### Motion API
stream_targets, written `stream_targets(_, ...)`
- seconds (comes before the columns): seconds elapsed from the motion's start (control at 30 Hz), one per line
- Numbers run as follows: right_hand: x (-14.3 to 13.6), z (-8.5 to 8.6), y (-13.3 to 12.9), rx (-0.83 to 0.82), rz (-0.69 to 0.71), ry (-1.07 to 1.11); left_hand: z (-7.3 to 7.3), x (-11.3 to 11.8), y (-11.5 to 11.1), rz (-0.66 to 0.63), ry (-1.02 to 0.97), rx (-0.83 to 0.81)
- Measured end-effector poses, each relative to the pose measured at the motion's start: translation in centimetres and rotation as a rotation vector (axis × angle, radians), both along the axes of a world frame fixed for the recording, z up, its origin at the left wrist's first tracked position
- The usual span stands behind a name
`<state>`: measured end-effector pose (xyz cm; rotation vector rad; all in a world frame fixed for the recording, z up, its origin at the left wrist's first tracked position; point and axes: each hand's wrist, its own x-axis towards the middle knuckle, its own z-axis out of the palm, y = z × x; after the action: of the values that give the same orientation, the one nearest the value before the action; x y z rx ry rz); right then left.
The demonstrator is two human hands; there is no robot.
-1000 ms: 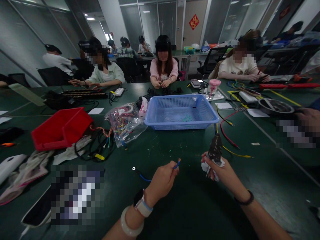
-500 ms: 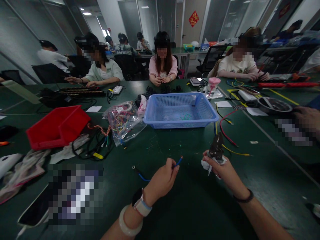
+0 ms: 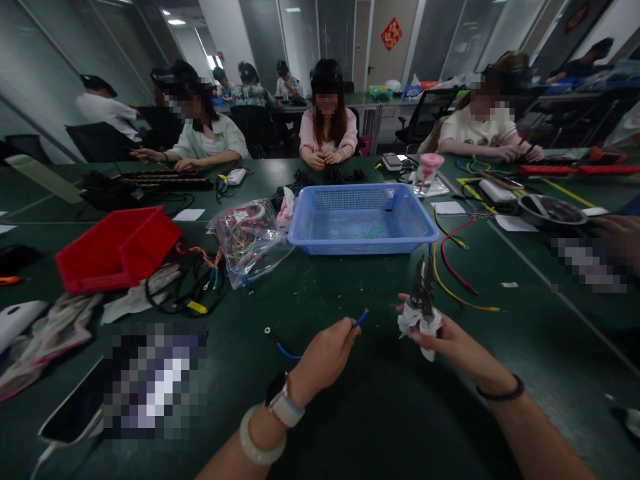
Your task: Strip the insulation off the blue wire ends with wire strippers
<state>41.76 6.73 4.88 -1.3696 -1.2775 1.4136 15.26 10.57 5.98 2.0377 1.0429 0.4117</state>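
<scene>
Between the fingertips of my left hand [image 3: 327,350] is a blue wire [image 3: 287,351]. Its bare copper end points up and to the right, and a ring terminal sits on its other end, left of my hand. My right hand [image 3: 453,340] is closed around a pair of wire strippers [image 3: 423,287] whose handles are wrapped in white material. The dark jaws point up and away from me, slightly apart. A gap of table lies between the wire's bare end and the tool. Yellow and red wires [image 3: 453,267] lie just beyond my right hand.
A blue plastic basket [image 3: 365,247] with green scraps stands ahead. To its left are a clear bag of wires [image 3: 250,247] and a red bin [image 3: 117,250]. A phone [image 3: 70,403] lies at lower left. Several people sit across the table; another person's hand [image 3: 617,233] is at right.
The wire strippers have turned in my right hand, so their jaws show edge-on and more upright, and my grip has loosened. My left hand with the blue wire has barely moved.
</scene>
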Motion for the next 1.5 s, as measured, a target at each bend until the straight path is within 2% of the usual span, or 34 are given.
stream_targets(0.23,-0.9,-1.2,0.6,0.098,-0.081,-0.06,-0.2,0.1,0.0,-0.004,0.014,0.017)
stream_targets(0.5,-1.6,-0.8,0.7,0.135,-0.205,-0.184,-0.4,0.0,0.0,-0.019,0.033,0.023)
stream_targets(0.73,-2.1,-1.5,0.5,0.087,-0.189,-0.213,-0.3,0.1,-0.1,-0.03,0.027,0.032)
stream_targets(0.9,-2.6,-1.0,0.4,0.095,-0.119,-0.206,-0.3,0.0,0.0,-0.031,0.019,0.044)
stream_targets(1.0,-2.7,-0.7,0.4,0.136,-0.145,-0.316,-0.1,-0.1,0.1,-0.042,-0.022,0.041)
stream_targets(1.13,-2.2,-0.7,0.6,0.298,-0.153,-0.487,0.2,-0.2,0.1,-0.093,-0.069,-0.018)
stream_targets(1.3,-1.5,-0.7,0.6,0.436,-0.132,-0.761,0.2,-0.1,-0.2,-0.079,-0.068,-0.126)
stream_targets(1.5,-1.6,0.9,0.7,0.635,-0.129,-1.071,0.0,0.0,-0.1,-0.124,-0.133,-0.138)
